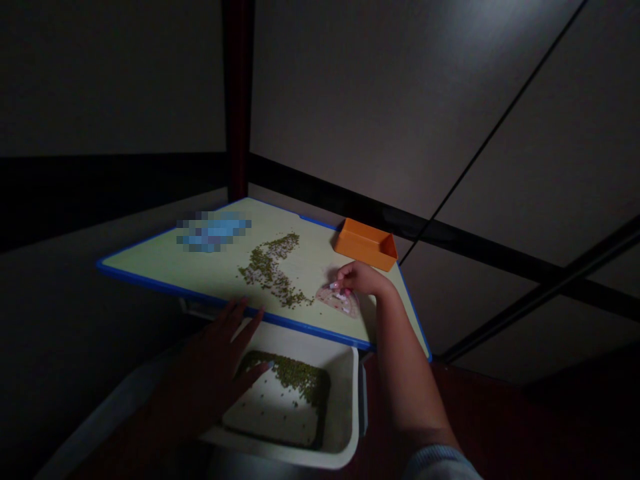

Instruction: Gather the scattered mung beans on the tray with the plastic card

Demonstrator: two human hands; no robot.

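Observation:
My right hand [356,279] is over the right part of the pale board [165,257], its fingers pinched at a clear, pinkish half-round protractor [340,301] lying near the board's front edge. Just left of it, small green beans [270,267] are scattered in a curved band. My left hand [235,347] is open with fingers spread. Its fingertips are at the board's blue front edge, and the thumb reaches over a white bin [353,400]. More green beans [300,380] lie inside that bin, mostly along its far and right sides.
An orange open box [365,243] stands at the board's far right edge. A blurred blue item [215,232] lies at the board's left. Panelled walls [340,87] and a dark red post [237,100] rise behind the board. The scene is dim.

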